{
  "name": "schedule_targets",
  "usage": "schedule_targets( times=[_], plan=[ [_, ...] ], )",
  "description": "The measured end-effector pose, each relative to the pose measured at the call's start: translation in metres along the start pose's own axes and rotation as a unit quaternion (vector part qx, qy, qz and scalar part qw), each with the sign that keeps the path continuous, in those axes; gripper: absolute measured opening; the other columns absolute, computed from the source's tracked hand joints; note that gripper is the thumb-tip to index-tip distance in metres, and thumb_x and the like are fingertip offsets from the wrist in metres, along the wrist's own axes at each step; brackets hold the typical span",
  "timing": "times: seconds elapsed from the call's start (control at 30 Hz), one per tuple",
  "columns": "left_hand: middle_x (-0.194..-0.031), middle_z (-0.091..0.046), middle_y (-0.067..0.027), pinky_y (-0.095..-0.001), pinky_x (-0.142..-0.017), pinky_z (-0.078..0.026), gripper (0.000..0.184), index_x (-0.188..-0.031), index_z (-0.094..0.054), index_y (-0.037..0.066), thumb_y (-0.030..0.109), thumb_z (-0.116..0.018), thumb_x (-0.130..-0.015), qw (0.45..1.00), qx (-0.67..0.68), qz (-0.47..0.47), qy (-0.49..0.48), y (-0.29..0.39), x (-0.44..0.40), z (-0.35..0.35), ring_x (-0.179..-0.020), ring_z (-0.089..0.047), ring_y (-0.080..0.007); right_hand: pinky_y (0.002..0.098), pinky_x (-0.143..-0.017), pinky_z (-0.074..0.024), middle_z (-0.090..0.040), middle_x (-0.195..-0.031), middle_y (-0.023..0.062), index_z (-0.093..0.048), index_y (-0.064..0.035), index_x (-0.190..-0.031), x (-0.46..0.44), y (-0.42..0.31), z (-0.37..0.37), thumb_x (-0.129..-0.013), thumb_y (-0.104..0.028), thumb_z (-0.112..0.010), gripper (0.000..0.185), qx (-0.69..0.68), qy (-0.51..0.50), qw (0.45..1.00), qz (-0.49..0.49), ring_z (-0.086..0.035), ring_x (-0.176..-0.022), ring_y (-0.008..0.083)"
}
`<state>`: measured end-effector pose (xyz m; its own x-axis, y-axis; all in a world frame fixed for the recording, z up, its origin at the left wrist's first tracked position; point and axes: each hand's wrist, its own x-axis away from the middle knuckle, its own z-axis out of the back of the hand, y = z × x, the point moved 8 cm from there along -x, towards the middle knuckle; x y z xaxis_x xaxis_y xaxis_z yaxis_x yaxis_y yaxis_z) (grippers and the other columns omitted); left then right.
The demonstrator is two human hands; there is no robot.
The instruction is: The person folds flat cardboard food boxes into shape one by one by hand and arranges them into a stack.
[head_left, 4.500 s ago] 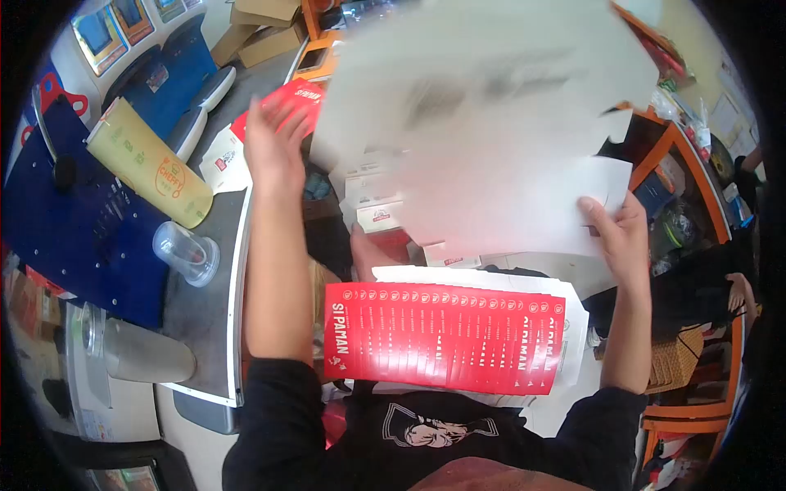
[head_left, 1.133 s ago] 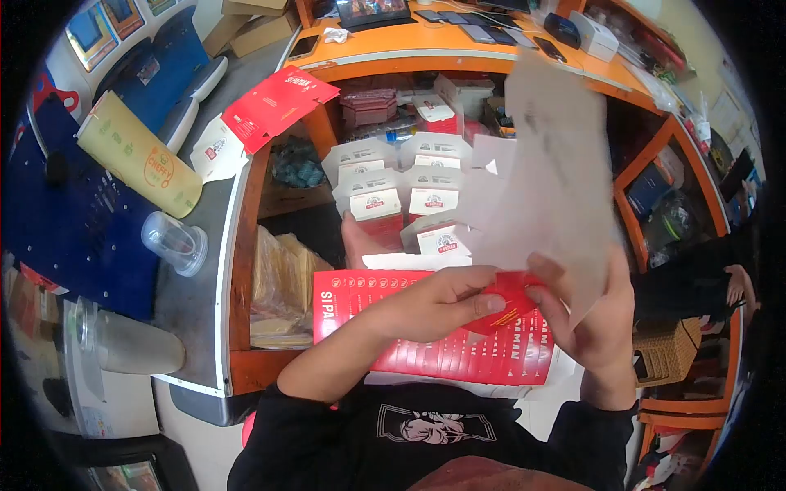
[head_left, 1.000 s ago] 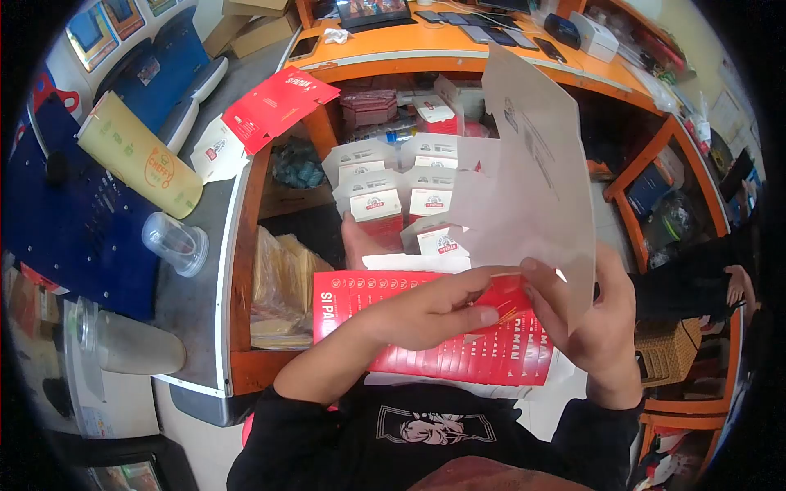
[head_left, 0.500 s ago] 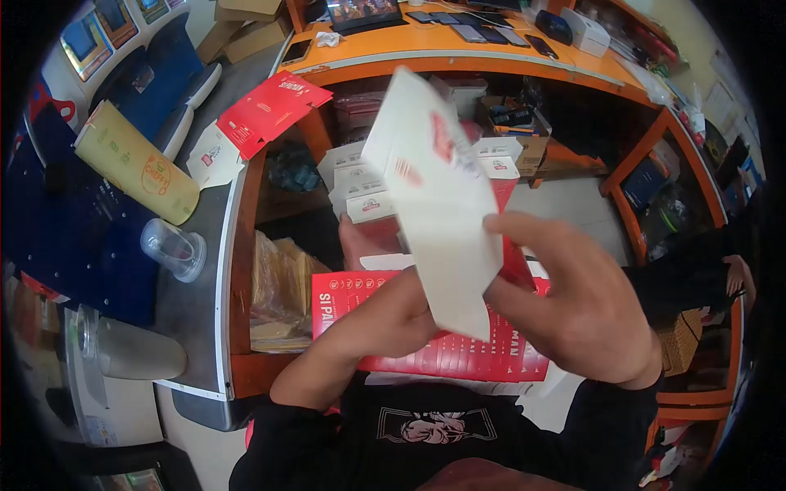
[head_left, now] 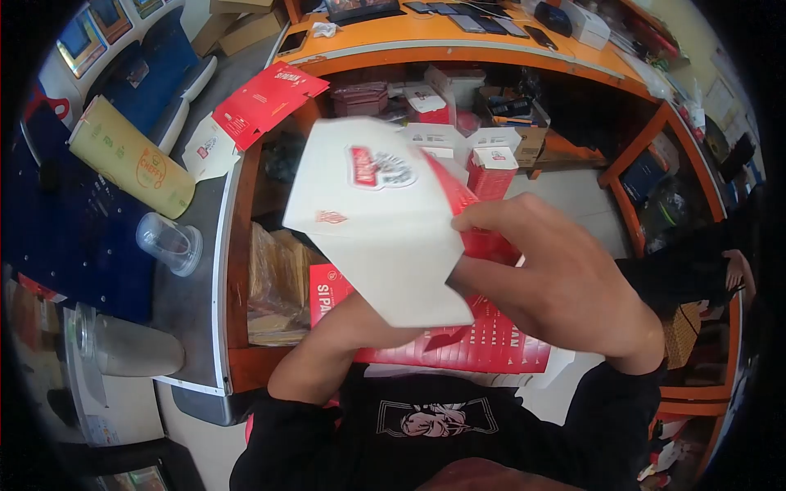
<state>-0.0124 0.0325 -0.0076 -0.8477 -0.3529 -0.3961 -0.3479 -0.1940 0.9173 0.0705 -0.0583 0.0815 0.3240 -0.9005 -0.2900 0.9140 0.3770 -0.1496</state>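
Note:
A white paper box (head_left: 385, 245) with a red and black logo and red outer sides is held up in front of me, partly folded. My right hand (head_left: 565, 278) grips its right edge, the index finger on top and the other fingers curled at the side. My left hand (head_left: 372, 323) is at the box's lower left; the box hides its fingers, but it appears to hold the underside. Below both hands lies a fanned row of flat red cartons (head_left: 508, 348) with white lettering.
Assembled red-and-white boxes (head_left: 493, 168) stand beyond my hands. Flat red sheets (head_left: 266, 102), a yellow-green cup (head_left: 135, 159) and a clear plastic cup (head_left: 170, 244) are on the grey counter at left. Several phones lie on the orange desk (head_left: 360, 61). Another person's hand (head_left: 737, 270) shows at far right.
The box has tilted and swung to the left, so its logo panel now faces me more squarely. My right hand still grips its edge, and boxes behind it have come into view.

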Motion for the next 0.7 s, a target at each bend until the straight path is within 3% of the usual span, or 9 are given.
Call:
schedule_targets(
  times=[0.07,0.13,0.17,0.27,0.3,0.4,0.57,0.63,0.7],
  plan=[
    [-0.109,-0.067,-0.0114,-0.0376,-0.084,-0.051,0.031,-0.123,-0.061,0.001,0.005,-0.068,-0.093,1.0,-0.006,-0.013,0.022,-0.002,0.001,0.009,-0.098,-0.063,-0.0203,0.0443,-0.095,-0.0484,-0.058,-0.133,0.0158,-0.068,-0.0088,-0.118,0.008,0.016,-0.006,-0.069,-0.014,-0.087,0.054,-0.097,0.045,0.994,0.026,-0.058,-0.118,0.0353],
    [-0.119,-0.066,-0.0115,-0.0363,-0.091,-0.05,0.038,-0.132,-0.057,0.001,0.006,-0.067,-0.095,0.997,-0.025,0.059,0.048,-0.005,-0.004,0.012,-0.107,-0.062,-0.0193,0.0495,-0.103,-0.0435,-0.058,-0.137,0.0172,-0.063,-0.0064,-0.126,0.01,0.032,0.003,-0.065,-0.025,-0.092,0.069,-0.14,0.082,0.986,0.039,-0.058,-0.122,0.037],
    [-0.134,-0.06,-0.0126,-0.0335,-0.102,-0.046,0.048,-0.144,-0.046,-0.001,0.005,-0.061,-0.099,0.993,0.116,0.032,-0.004,-0.002,-0.004,0.007,-0.122,-0.056,-0.0179,0.0521,-0.107,-0.0402,-0.059,-0.138,0.0177,-0.061,-0.0053,-0.128,0.008,0.038,0.01,-0.063,-0.031,-0.094,0.077,-0.134,0.096,0.986,0.038,-0.059,-0.122,0.0376],
    [-0.143,-0.054,-0.0138,-0.0326,-0.108,-0.042,0.053,-0.15,-0.038,-0.004,0.005,-0.057,-0.101,0.971,0.232,-0.005,-0.056,-0.006,-0.003,0.004,-0.131,-0.05,-0.0189,0.0552,-0.112,-0.0341,-0.066,-0.123,0.015,-0.062,-0.005,-0.126,0.005,0.042,0.012,-0.052,-0.046,-0.097,0.092,-0.109,0.124,0.986,0.036,-0.065,-0.112,0.0364],
    [-0.139,-0.056,-0.0128,-0.0328,-0.107,-0.042,0.044,-0.143,-0.044,-0.004,0.009,-0.057,-0.103,0.955,0.294,-0.003,-0.047,-0.012,-0.008,-0.005,-0.129,-0.052,-0.0184,0.0529,-0.109,-0.038,-0.067,-0.119,0.0135,-0.063,-0.0054,-0.125,0.005,0.04,0.009,-0.053,-0.045,-0.096,0.088,-0.107,0.126,0.986,0.038,-0.065,-0.11,0.0355],
    [-0.144,-0.053,-0.0187,-0.0419,-0.114,-0.038,0.045,-0.141,-0.046,-0.004,0.014,-0.06,-0.101,0.954,0.296,0.041,-0.04,-0.03,-0.015,-0.015,-0.134,-0.052,-0.0282,0.0461,-0.098,-0.0477,-0.068,-0.11,0.0126,-0.065,-0.0055,-0.119,0.022,0.052,-0.027,-0.054,-0.043,-0.096,0.081,-0.146,0.153,0.977,-0.017,-0.066,-0.105,0.0322],
    [-0.137,-0.056,-0.0144,-0.0368,-0.11,-0.041,0.046,-0.142,-0.041,-0.001,0.021,-0.056,-0.105,0.971,0.236,0.042,0.009,-0.023,-0.025,-0.013,-0.127,-0.054,-0.021,0.0401,-0.085,-0.0532,-0.067,-0.103,0.0144,-0.067,-0.0066,-0.107,0.035,0.06,-0.028,-0.053,-0.036,-0.097,0.068,-0.098,0.235,0.966,-0.044,-0.067,-0.102,0.0314],
    [-0.129,-0.059,-0.0082,-0.0292,-0.103,-0.043,0.04,-0.141,-0.043,0.001,0.021,-0.051,-0.108,0.986,0.156,0.006,0.062,-0.008,-0.032,-0.005,-0.119,-0.056,-0.0128,0.0411,-0.088,-0.0531,-0.067,-0.104,0.0144,-0.069,-0.0086,-0.107,0.023,0.053,-0.008,-0.054,-0.034,-0.096,0.065,-0.058,0.289,0.953,-0.065,-0.067,-0.104,0.0321],
    [-0.13,-0.061,-0.0096,-0.0314,-0.101,-0.047,0.04,-0.143,-0.04,0.004,0.023,-0.048,-0.108,0.969,0.215,0.015,0.125,-0.012,-0.038,0.01,-0.117,-0.06,-0.015,0.043,-0.093,-0.0524,-0.068,-0.108,0.0131,-0.071,-0.0109,-0.107,0.027,0.04,0.004,-0.056,-0.033,-0.095,0.061,-0.025,0.321,0.946,-0.036,-0.066,-0.108,0.0334]
  ],
)
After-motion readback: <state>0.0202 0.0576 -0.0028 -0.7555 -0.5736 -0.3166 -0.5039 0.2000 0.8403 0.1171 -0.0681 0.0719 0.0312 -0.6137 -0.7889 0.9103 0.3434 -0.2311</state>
